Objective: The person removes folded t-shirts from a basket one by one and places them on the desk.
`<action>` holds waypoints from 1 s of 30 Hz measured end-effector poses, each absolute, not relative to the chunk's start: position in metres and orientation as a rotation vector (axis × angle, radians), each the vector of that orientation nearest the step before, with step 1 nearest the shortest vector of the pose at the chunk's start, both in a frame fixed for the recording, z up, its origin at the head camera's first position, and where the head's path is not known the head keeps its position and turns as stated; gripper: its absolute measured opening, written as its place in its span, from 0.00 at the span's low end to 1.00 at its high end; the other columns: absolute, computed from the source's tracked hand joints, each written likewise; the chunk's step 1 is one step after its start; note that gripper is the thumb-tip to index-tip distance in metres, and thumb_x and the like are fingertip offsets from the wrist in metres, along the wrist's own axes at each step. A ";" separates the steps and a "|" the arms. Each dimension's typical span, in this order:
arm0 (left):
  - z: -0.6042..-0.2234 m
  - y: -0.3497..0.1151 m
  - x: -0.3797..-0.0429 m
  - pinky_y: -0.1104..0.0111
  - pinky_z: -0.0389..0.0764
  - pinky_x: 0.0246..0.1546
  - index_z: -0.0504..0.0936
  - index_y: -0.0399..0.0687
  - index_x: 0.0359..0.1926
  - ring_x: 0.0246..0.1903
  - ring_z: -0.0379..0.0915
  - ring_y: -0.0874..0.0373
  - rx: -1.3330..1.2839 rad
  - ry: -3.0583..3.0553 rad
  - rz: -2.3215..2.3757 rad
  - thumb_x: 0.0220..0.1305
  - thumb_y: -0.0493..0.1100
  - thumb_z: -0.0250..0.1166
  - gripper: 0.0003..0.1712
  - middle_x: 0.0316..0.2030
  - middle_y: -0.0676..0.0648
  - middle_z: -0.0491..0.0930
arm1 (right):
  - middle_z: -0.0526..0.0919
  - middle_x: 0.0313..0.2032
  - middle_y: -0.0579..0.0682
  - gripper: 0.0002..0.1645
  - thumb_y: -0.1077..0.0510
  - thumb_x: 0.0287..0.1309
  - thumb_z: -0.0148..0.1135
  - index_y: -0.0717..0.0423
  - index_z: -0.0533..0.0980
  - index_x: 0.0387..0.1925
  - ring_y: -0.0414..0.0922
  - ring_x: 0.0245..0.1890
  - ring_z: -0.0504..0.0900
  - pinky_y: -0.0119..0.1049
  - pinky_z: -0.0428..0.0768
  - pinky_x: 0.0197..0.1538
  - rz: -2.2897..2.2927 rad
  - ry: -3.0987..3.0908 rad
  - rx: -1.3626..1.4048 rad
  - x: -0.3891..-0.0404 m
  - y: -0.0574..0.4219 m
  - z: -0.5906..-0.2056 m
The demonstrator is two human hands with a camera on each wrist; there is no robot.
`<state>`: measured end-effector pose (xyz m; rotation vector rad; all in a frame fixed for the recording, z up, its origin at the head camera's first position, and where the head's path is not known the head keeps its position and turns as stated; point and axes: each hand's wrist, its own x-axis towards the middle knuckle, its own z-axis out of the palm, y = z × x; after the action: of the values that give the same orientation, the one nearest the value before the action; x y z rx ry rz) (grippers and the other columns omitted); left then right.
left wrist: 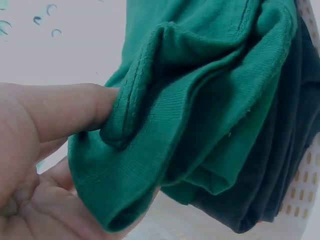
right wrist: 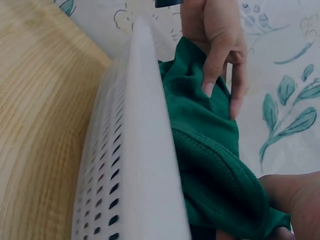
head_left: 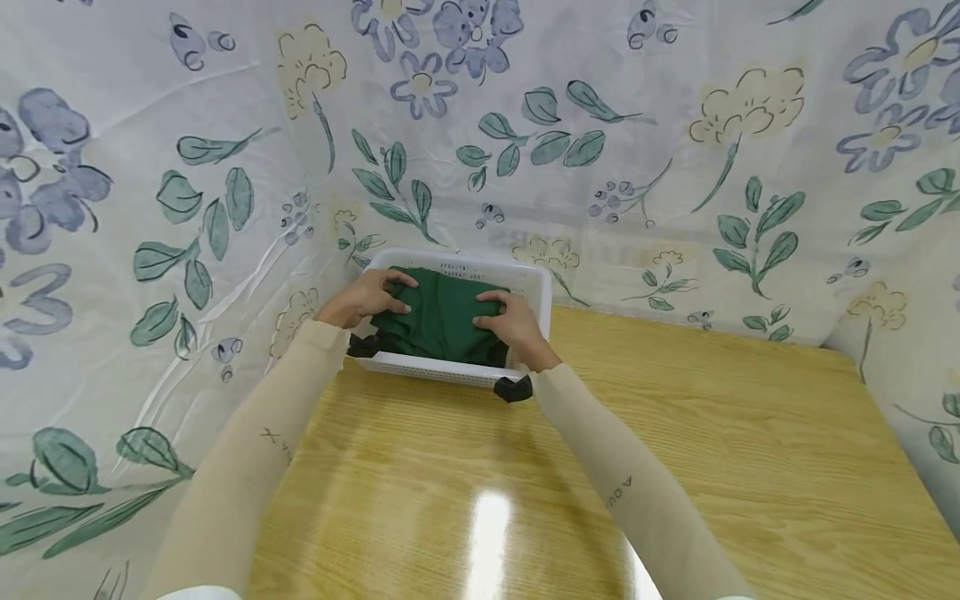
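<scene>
Head view: deep-green cloth (head_left: 446, 312), creased, folded, inside the white basket (head_left: 431, 367), my left hand (head_left: 372, 296) and right hand (head_left: 517, 323) pinching opposite ends. Left wrist: ribbed, stitched edge (left wrist: 150, 135), dark cloth (left wrist: 272, 165) against it. Right wrist: curved hem (right wrist: 220, 157) beside the basket's wall.
</scene>
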<state>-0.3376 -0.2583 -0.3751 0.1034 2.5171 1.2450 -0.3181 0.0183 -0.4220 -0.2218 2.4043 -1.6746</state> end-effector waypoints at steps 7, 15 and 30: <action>-0.361 -0.253 -0.331 0.41 0.55 0.73 0.72 0.43 0.70 0.77 0.43 0.36 0.127 2.526 1.294 0.70 0.34 0.67 0.30 0.76 0.32 0.53 | 0.79 0.57 0.55 0.22 0.58 0.67 0.69 0.47 0.80 0.62 0.51 0.50 0.80 0.47 0.80 0.54 -1.690 2.433 -0.279 -0.315 0.033 -0.403; -0.348 -0.236 -0.317 0.41 0.57 0.72 0.74 0.48 0.69 0.76 0.50 0.38 0.192 2.564 1.316 0.69 0.37 0.69 0.29 0.76 0.37 0.57 | 0.72 0.68 0.56 0.21 0.57 0.68 0.68 0.47 0.80 0.61 0.54 0.63 0.77 0.49 0.80 0.58 -1.705 2.434 -0.336 -0.314 0.060 -0.391; -0.339 -0.199 -0.302 0.45 0.66 0.67 0.75 0.47 0.70 0.72 0.59 0.39 0.316 2.617 1.348 0.69 0.39 0.70 0.30 0.75 0.39 0.61 | 0.80 0.61 0.58 0.22 0.56 0.68 0.69 0.46 0.79 0.62 0.54 0.57 0.82 0.49 0.82 0.55 -1.712 2.481 -0.415 -0.302 0.107 -0.375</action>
<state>-0.3020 -0.1992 -0.3390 0.3158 2.6170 1.3480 -0.3020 0.1068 -0.3748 -0.4153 2.4809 -1.7125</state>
